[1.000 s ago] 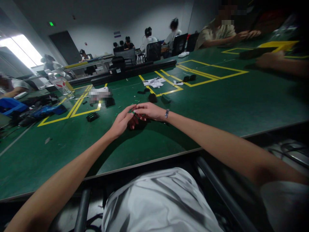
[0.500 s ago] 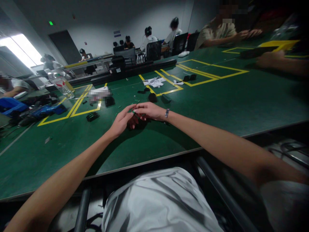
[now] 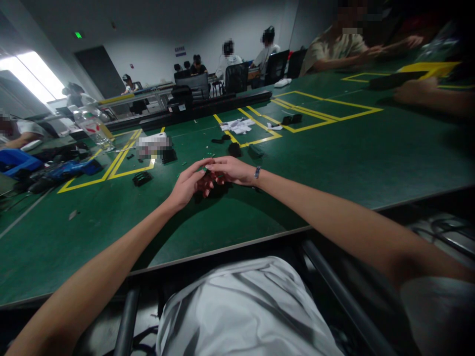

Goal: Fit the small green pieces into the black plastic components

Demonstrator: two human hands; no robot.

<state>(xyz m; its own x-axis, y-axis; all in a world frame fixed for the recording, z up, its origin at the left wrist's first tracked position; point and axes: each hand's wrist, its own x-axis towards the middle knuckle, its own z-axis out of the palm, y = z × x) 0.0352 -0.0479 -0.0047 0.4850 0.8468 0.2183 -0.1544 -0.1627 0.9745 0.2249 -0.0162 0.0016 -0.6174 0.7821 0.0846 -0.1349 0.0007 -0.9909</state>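
Note:
My left hand (image 3: 187, 184) and my right hand (image 3: 235, 170) meet just above the green table, fingertips together and fingers bent. A small green piece (image 3: 206, 169) shows between the fingertips of both hands; most of it is hidden, so I cannot tell its kind. Beyond the hands, several tiny green bits (image 3: 184, 163) lie scattered on the tabletop. A dark clump (image 3: 234, 150) sits just past my right hand. To the left of my left hand lies a black and green bundle (image 3: 142, 178).
Yellow tape (image 3: 89, 185) marks rectangles on the table (image 3: 334, 158). White pieces (image 3: 237, 126) lie in a pile ahead. A plastic bottle (image 3: 94, 129) and a blue object (image 3: 72, 169) stand left. At far right are another person's hand (image 3: 415, 91) and a seated person (image 3: 330, 49).
My fingers have shifted slightly around the small green piece, and the lower fingers are turned a little. Across the table, the seated person's hands have moved apart.

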